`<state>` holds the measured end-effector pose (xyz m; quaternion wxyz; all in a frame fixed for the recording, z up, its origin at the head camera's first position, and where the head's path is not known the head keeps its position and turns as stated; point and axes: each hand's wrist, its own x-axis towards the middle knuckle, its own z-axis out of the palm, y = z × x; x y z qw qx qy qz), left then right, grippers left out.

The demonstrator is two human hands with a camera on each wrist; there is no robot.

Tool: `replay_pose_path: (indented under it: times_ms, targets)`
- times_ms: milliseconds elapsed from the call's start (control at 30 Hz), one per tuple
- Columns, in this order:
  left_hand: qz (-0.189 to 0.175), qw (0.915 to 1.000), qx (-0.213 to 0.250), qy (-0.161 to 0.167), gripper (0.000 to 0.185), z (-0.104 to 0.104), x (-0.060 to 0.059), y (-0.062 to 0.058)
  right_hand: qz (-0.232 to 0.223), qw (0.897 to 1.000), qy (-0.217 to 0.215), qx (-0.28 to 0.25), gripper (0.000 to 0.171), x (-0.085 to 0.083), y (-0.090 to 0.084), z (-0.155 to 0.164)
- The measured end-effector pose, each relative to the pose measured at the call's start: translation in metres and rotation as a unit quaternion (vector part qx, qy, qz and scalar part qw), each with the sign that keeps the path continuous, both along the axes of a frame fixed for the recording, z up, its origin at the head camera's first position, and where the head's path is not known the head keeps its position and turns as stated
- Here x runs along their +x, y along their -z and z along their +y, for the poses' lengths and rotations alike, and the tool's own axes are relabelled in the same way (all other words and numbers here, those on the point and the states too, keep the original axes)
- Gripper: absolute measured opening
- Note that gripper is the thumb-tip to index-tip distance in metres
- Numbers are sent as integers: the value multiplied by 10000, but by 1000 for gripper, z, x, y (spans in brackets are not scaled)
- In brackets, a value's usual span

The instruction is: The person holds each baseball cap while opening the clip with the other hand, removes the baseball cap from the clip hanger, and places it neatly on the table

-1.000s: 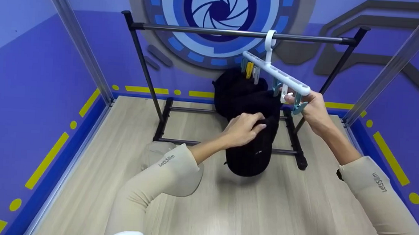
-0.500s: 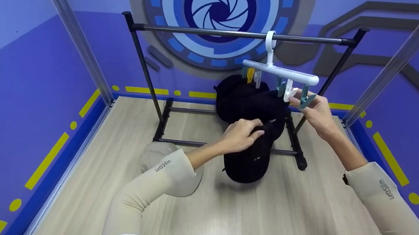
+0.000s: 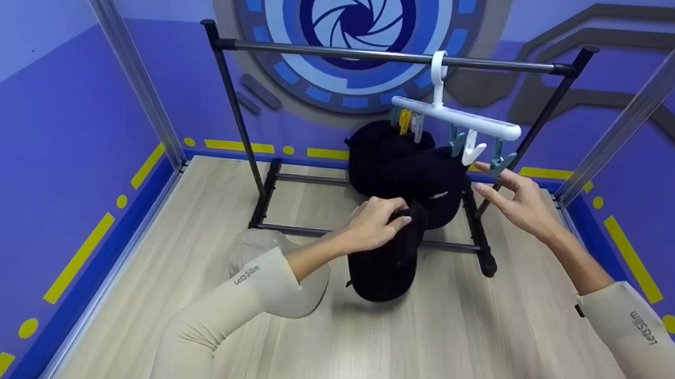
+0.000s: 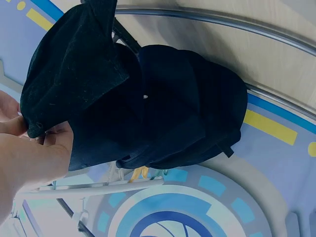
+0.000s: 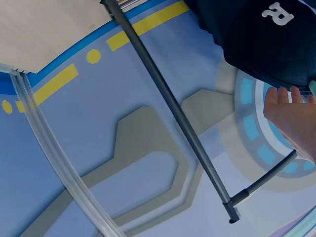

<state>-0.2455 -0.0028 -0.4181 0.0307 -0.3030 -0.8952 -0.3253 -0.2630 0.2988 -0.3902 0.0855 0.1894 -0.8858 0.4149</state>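
My left hand (image 3: 373, 225) grips a black cap (image 3: 382, 271) by its upper edge, below the hanger. In the left wrist view the same hand (image 4: 42, 148) pinches the dark cap (image 4: 74, 64). Black caps (image 3: 389, 163) hang behind it from a white clip hanger (image 3: 470, 120). At the hanger's right end, my right hand (image 3: 521, 203) has thumb and fingers apart, close beside a teal clip (image 3: 500, 158). A white clip (image 3: 472, 150) is just left of it. The right wrist view shows that hand (image 5: 294, 116) beneath a hanging cap with a white letter (image 5: 277, 15).
A dark metal rack (image 3: 346, 52) bears the hanger on its top bar. A beige cap (image 3: 296, 292) lies on the wooden floor (image 3: 327, 353), partly behind the left sleeve. Blue patterned walls (image 3: 36, 136) enclose the sides and back.
My right hand has let go of the clip and drawn back to the right. My left hand has brought the held cap down and left, away from the hanging caps. The hanger has turned slightly.
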Motion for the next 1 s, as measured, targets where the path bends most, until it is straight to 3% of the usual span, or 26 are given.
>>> replay_pose_path:
  times_ms: [233,500,733,867,1000]
  targets:
    - [-120,9998,-5,-163,18,-13,2,5,-74,9990,-88,425,53,2,3,8]
    - [-274,9992,-75,-281,19,-24,2,15,290,9965,-416,669,55,2,19,13]
    - [-536,9961,-322,-629,20,-34,5,23,495,9910,-396,1180,56,4,30,18]
    - [-525,9941,-564,-761,21,-40,7,27,550,9884,-364,1370,55,6,32,21]
    - [-254,9928,-751,-898,23,-46,5,31,714,9863,-422,1424,54,5,33,22]
